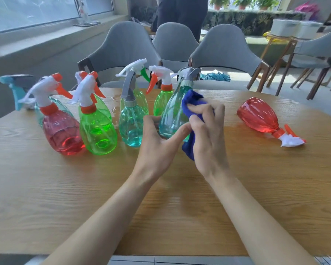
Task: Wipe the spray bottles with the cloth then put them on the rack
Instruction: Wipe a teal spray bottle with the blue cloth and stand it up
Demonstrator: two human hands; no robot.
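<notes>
My left hand (157, 142) grips the base of a teal spray bottle (172, 115), thumb across its near side, fingers curled behind. The bottle is clear, ribbed plastic with a grey trigger head, and it leans left above the middle of the wooden table (65, 188). My right hand (208, 142) bunches the blue cloth (191, 100) against the bottle's right side. A red bottle (260, 117) lies on its side to the right.
</notes>
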